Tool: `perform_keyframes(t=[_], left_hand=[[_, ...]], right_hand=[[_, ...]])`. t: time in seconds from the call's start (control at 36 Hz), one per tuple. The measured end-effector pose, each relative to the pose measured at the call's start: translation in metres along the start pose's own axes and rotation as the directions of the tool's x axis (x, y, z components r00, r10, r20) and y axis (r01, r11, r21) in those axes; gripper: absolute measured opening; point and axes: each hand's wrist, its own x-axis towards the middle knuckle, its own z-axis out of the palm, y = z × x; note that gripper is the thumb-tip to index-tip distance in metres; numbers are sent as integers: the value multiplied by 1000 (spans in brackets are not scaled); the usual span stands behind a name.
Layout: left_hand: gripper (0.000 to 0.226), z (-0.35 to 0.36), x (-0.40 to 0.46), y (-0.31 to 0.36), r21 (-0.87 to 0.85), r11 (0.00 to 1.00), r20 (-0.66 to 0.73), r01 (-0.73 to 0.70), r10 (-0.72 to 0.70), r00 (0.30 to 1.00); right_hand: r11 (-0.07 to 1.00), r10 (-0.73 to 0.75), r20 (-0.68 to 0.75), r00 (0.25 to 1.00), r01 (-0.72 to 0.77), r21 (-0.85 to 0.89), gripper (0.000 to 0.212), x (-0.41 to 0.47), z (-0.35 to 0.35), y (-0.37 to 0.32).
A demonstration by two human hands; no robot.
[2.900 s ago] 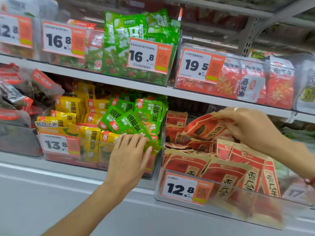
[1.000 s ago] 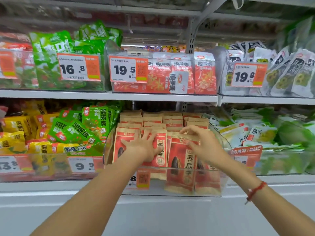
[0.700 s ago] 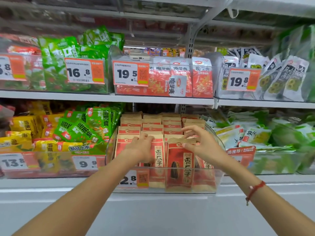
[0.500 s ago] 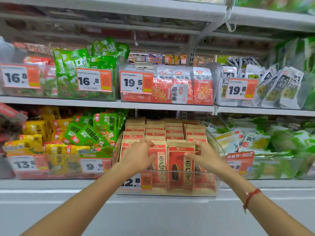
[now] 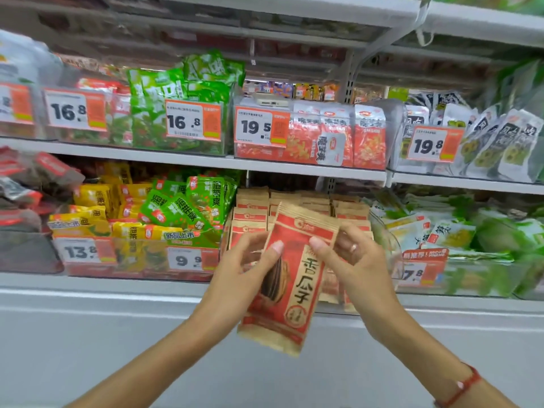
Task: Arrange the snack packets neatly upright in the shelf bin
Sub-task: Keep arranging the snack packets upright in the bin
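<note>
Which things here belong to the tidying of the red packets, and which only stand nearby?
Belong:
red packet, held by left hand and right hand
packets in the bin

Nearby only:
green packets
yellow packets
price tag 19.5

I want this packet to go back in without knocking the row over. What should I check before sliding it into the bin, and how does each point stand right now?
1. Grip: the left hand and the right hand both pinch the red sunflower seed packet near its top: ok.
2. Packet upright: it tilts, top leaning right: not ok.
3. Packet is over the clear bin: it hangs in front of and below the bin's rim: not ok.
4. Rows of matching packets in the bin stand upright: ok.
5. Free slot at the front: hidden behind the held packet and hands: cannot tell.
6. Printed face toward the aisle: ok.
</note>
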Motion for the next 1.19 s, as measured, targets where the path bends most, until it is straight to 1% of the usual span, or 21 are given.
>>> perform_keyframes(t=[0.06, 0.08, 0.19, 0.25, 0.33, 0.42, 0.53, 0.58, 0.64, 0.72, 0.75, 0.81, 0.83, 0.89, 0.92, 0.97, 1.0, 1.06, 1.11, 1.14, 1.19], left_hand=[[21, -7, -3, -2, -9, 1000, 7, 20, -20, 1000], [18, -11, -5, -6, 1, 999, 15, 44, -44, 999], [21, -28, -11, -29, 47, 977, 39, 209, -210, 977], [20, -30, -14, -36, 44, 962, 55, 268, -270, 961], [18, -28, -18, -39, 8, 951, 76, 310, -310, 948], [20, -26, -17, -40, -9, 933, 109, 360, -357, 928], [33, -26, -14, -36, 39, 911, 206, 410, -409, 889], [29, -28, -13, -33, 79, 902, 240, 424, -430, 871], [23, -30, -13, -33, 100, 899, 249, 427, -438, 864], [21, -31, -13, -35, 92, 912, 222, 399, -409, 885], [20, -31, -12, -35, 71, 921, 197, 384, -390, 899], [21, -30, -10, -36, -1, 931, 123, 364, -361, 924], [22, -30, -9, -37, -45, 932, 87, 359, -354, 931], [29, -28, -7, -37, -104, 932, 28, 348, -347, 937], [31, -27, -7, -37, -122, 932, 2, 340, -342, 940], [36, -23, -7, -37, -149, 940, -70, 309, -321, 944], [41, -21, -8, -35, -143, 948, -115, 286, -303, 946], [65, -17, -9, -30, -109, 961, -164, 255, -271, 949], [85, -13, -11, -23, -72, 968, -147, 239, -247, 958], [91, -10, -12, -19, -48, 972, -126, 230, -234, 964], [92, -6, -14, -15, -16, 974, -100, 226, -227, 969]], right_hand=[[992, 123, 18, 992, -123, 37, 22, -7, 5, 9], [985, 168, 34, 985, -170, 35, 22, -10, 6, 14], [940, 341, 131, 931, -340, -34, 20, -14, 10, 27], [920, 391, 146, 909, -387, -58, 20, -16, 12, 32], [911, 409, 127, 904, -397, -108, 17, -16, 11, 35], [913, 405, 91, 910, -398, -87, 15, -14, 9, 36], [923, 377, 19, 926, -374, -93, 15, -11, 7, 38], [919, 386, 19, 922, -382, -97, 16, -12, 6, 39], [908, 413, 42, 910, -408, -97, 19, -13, 5, 41], [890, 453, 120, 884, -441, -115, 23, -13, 2, 41], [886, 462, 164, 871, -445, -133, 26, -13, 1, 41], [874, 484, 265, 834, -448, -186, 42, -15, 0, 40], [868, 495, 296, 817, -451, -207, 47, -17, 1, 40], [875, 482, 309, 820, -432, -219, 39, -20, 5, 39], [885, 462, 299, 835, -412, -217, 36, -20, 7, 39], [911, 400, 253, 881, -350, -219, 37, -20, 8, 40], [922, 363, 221, 905, -315, -224, 38, -19, 8, 39], [932, 292, 161, 943, -242, -271, 38, -18, 8, 39], [922, 239, 127, 963, -185, -339, 38, -18, 8, 38], [920, 217, 118, 969, -163, -358, 38, -18, 8, 38], [912, 178, 122, 976, -117, -394, 36, -20, 9, 36]])
